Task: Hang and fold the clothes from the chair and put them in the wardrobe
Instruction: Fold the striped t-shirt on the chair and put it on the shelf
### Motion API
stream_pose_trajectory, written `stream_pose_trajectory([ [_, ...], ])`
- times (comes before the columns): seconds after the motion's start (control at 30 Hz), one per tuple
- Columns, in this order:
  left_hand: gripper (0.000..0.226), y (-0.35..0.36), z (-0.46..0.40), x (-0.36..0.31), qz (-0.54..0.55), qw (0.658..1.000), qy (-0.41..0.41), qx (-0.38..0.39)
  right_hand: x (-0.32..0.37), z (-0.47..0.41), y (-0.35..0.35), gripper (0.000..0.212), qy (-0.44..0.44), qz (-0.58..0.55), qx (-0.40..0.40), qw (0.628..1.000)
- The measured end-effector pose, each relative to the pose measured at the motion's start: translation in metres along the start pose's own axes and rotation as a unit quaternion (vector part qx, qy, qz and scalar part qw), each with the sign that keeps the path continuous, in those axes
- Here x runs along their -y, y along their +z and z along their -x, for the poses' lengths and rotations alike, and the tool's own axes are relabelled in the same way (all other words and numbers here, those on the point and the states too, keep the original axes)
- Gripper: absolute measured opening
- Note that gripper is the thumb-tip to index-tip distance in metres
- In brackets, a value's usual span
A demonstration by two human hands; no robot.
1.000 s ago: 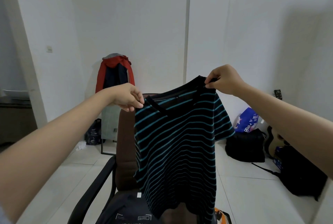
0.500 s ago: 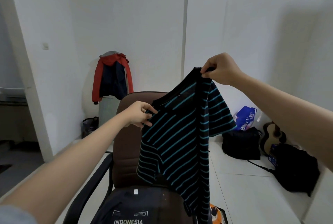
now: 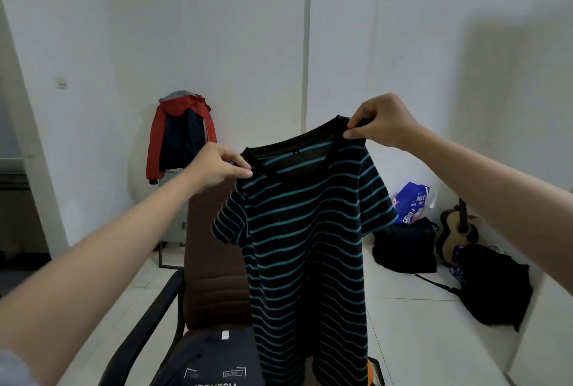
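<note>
Striped shirt (image 3: 305,224) hanging above the chair (image 3: 214,277) | left hand (image 3: 217,167) and right hand (image 3: 383,120) pinching its shoulders | I'm judging: level the right side, keep it taut before folding.

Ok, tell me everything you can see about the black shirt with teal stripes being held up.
The black short-sleeved T-shirt with thin teal stripes looks like soft knit, with a plain black round collar. It hangs open and upright above the brown chair. The left hand pinches one shoulder, the right hand the other, held higher. Its hem runs out of view.
</note>
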State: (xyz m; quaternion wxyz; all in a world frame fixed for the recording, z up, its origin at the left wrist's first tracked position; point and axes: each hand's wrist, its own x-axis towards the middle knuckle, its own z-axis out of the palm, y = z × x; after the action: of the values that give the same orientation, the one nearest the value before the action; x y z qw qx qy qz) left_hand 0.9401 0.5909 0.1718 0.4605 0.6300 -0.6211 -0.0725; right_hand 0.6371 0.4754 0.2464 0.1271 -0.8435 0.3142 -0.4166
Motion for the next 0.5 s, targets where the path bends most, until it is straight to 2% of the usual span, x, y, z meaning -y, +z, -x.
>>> stream_pose_trajectory([
  [0.17, 0.015, -0.034, -0.009, -0.022, 0.043, 0.998, 0.031, 0.024, -0.005, 0.001, 0.0, 0.024, 0.039, -0.052, 0.009, 0.998],
  [0.27, 0.018, -0.05, -0.01, -0.033, 0.054, 0.997, 0.01, 0.059, -0.006, -0.002, 0.003, 0.03, 0.055, -0.095, 0.033, 0.993],
  [0.37, 0.018, -0.06, -0.011, -0.043, 0.018, 0.997, -0.016, 0.08, -0.005, -0.003, 0.008, 0.036, 0.067, -0.156, 0.076, 0.983],
  [0.5, 0.017, -0.069, -0.012, -0.044, -0.035, 0.996, -0.04, 0.075, -0.002, -0.005, 0.02, 0.04, 0.069, -0.176, 0.11, 0.976],
])
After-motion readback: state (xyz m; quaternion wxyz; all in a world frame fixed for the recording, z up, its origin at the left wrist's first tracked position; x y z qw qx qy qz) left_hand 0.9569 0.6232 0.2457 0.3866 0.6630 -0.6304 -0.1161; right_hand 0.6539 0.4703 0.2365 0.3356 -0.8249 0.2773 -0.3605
